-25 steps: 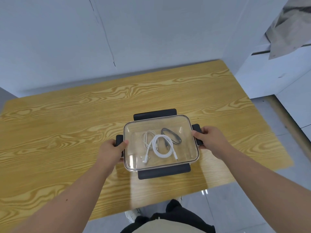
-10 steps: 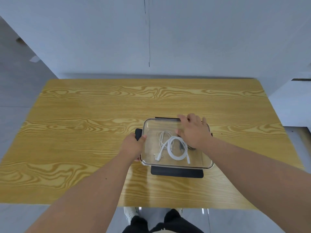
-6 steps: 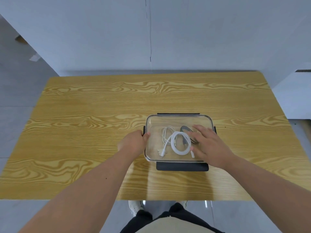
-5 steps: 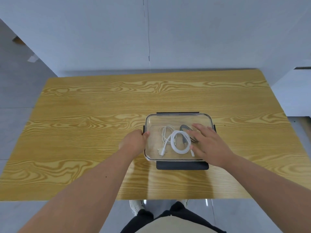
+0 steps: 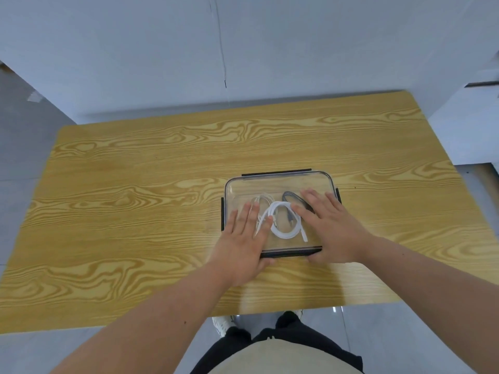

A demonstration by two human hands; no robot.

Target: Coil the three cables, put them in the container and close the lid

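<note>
Under the spread fingers of both hands lay a clear, round-cornered rectangular plastic container with its transparent lid seated on top, resting on a glossy yellow wood-grain table. No brand, label or writing could be read anywhere. The left hand lay flat and released on the lid's near left part, fingers straight and grasping nothing; the right hand lay flat on the near right part, equally unclenched, its thumb curled down at the front edge. Black latch flaps edged the lid, thin strips at the far side and both ends, with the near one partly covered by the two palms. Between the two sets of fingertips, seen through the lid, sat a thick white coiled cable. A thinner white coiled cable showed just beyond the left fingertips, partly hidden by them. A dark grey coiled cable sat beside the right fingertips, mostly covered by that hand. Whether the latches were fully snapped could not be told.
</note>
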